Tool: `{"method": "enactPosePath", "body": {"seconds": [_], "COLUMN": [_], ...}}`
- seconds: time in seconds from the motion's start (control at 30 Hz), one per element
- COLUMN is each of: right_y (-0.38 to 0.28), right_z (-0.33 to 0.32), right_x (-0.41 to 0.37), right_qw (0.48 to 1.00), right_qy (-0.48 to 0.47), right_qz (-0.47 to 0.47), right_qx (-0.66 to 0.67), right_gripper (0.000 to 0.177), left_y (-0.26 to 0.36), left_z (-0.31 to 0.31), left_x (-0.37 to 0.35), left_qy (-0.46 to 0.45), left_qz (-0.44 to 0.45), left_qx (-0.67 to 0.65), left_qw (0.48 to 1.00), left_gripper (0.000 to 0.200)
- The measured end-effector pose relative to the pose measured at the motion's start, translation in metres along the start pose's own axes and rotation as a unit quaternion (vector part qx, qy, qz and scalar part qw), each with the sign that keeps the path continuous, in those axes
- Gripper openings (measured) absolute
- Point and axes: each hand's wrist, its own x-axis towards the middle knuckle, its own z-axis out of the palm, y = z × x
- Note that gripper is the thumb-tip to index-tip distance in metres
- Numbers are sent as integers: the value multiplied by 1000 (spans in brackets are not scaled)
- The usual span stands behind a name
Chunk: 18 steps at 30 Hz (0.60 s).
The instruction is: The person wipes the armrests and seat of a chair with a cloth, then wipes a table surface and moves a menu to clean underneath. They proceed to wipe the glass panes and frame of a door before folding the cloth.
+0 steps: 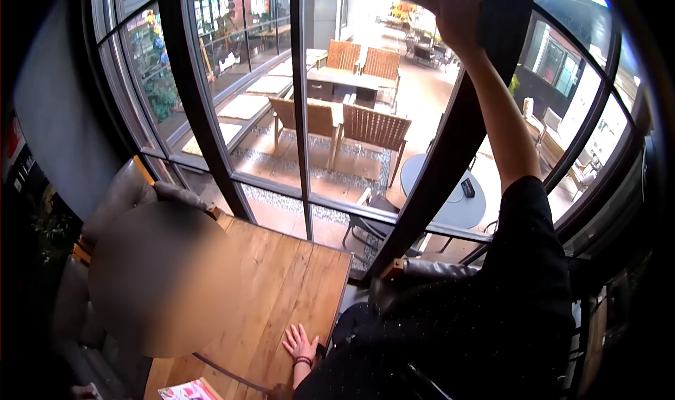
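Observation:
My left hand (300,344) lies flat on the wooden table (281,273), palm down with the fingers spread. It holds nothing, and dark red beads circle its wrist. High up at the top edge, my right hand (457,13) is raised against the window beside a thick dark frame post (450,147). Its fingers look bent around a brownish, flat shape that the edge of the view cuts off. I cannot make out what that is.
Grey padded chairs (116,200) stand left of the table; a blurred round patch hides part of both. A colourful printed sheet (188,391) lies at the table's near edge. Beyond the glass are wooden chairs (376,122) and a round grey table (457,207).

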Motion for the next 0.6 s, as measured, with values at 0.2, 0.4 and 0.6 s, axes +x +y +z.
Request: {"method": "enactPosePath", "body": {"seconds": [0.2,0.4,0.6], "right_y": [-44,-126,-225], "right_z": [-2,-56,-75], "right_x": [-80,-201,-425], "right_qw": [990,964,865], "right_qy": [-14,-208,-448], "right_qz": [46,37,-62], "right_qx": [131,162,218], "right_gripper": [43,34,54], "left_y": [8,9,18], "left_z": [-6,-12,-22], "left_x": [-4,-4,-7], "left_qy": [5,-9,-19], "left_qz": [-9,-12,-29], "left_qx": [12,4,11], "left_qw": [1000,1000,999], "left_gripper": [82,81,79]}}
